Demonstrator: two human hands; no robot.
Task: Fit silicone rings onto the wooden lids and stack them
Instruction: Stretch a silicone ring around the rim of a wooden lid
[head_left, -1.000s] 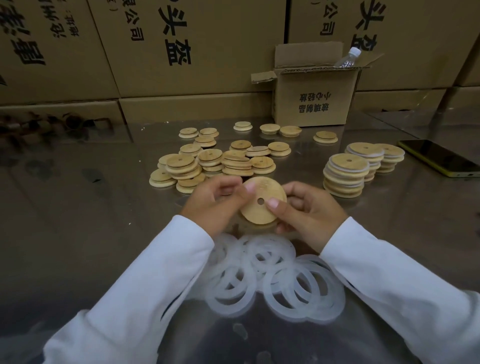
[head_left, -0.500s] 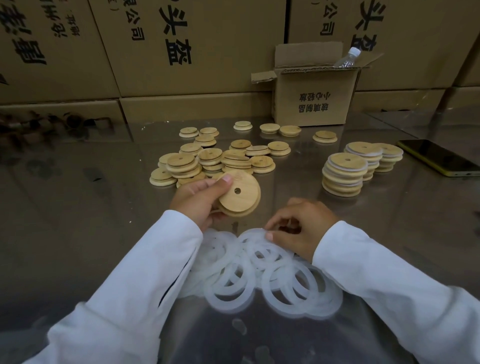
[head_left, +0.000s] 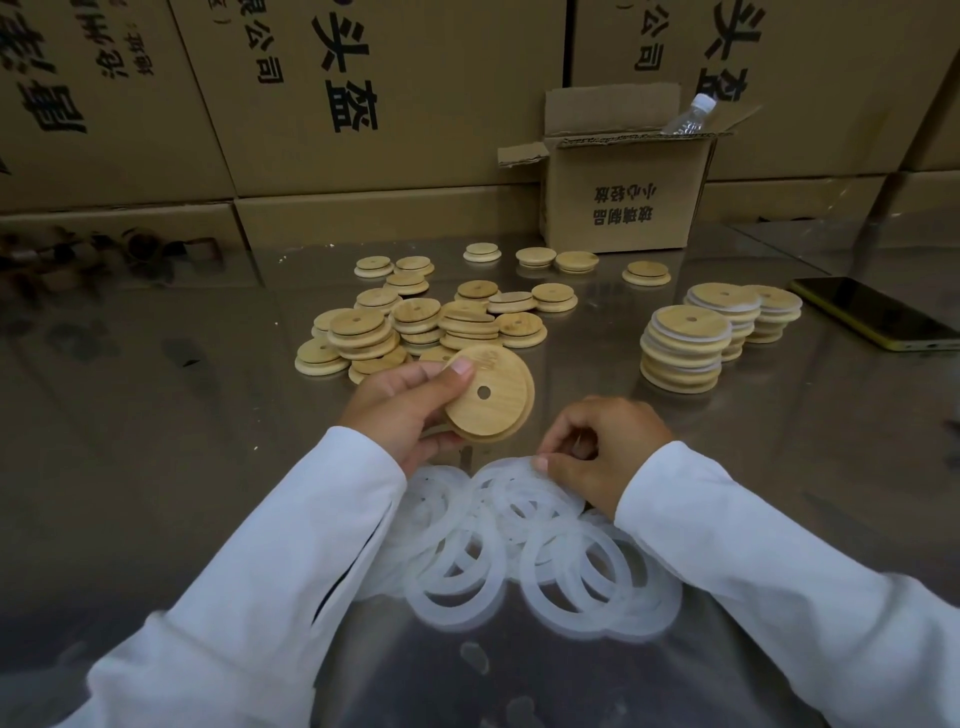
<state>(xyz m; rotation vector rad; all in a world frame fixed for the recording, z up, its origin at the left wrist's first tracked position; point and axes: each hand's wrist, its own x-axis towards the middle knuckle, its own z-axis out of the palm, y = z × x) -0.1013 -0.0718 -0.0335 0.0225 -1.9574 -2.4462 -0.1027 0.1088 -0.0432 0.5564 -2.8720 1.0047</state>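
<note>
Near the middle of the frame, the left hand (head_left: 400, 410) grips a wooden lid (head_left: 493, 402) with a centre hole, thumb across its face, tilted above the steel table (head_left: 182, 415). Just right of it, the right hand (head_left: 602, 457) curls its fingers down and pinches the far edge of the heaped silicone rings (head_left: 519, 551). Loose lids (head_left: 415, 327) lie behind the hands. Ringed lid stacks (head_left: 683, 343) stand at centre right, with a phone (head_left: 872, 312) at the right edge and an open cardboard box (head_left: 623, 202) behind.
</note>
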